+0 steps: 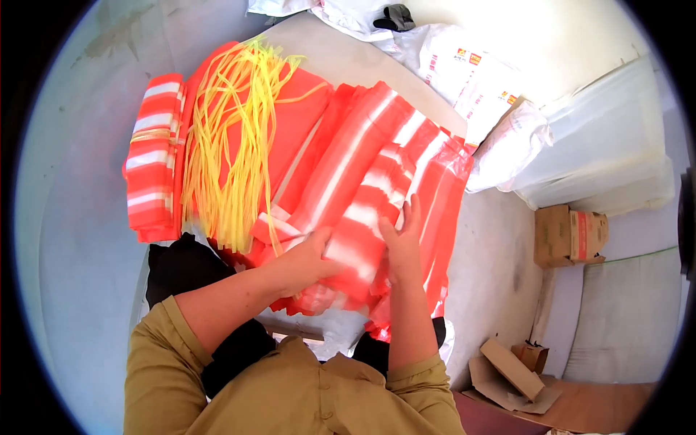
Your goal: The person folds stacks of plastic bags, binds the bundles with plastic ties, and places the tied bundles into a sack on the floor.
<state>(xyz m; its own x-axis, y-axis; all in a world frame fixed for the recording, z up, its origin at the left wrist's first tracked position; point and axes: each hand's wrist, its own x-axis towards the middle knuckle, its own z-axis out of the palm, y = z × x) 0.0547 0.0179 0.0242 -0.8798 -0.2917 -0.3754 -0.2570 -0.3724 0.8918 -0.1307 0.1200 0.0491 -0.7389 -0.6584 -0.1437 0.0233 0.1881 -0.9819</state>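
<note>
A folded red-and-white striped sheet [362, 210] lies on top of more striped red material in front of me. My left hand [308, 261] rests at its left edge, the fingertips against the fabric. On the right edge is my right hand [402, 239], its thumb and fingers apart, touching the folds. A bunch of yellow strips [232, 138] is spread over red material to the left. Beyond it, at the far left, stands a folded striped bundle [154, 159] with a yellow band round it.
White printed sacks [464, 72] lie at the back, with a dark item [395, 17] on them. A cardboard box [569, 235] is on the right, and opened cardboard [507, 377] lies at the lower right. Translucent sheeting [609, 138] hangs at the upper right.
</note>
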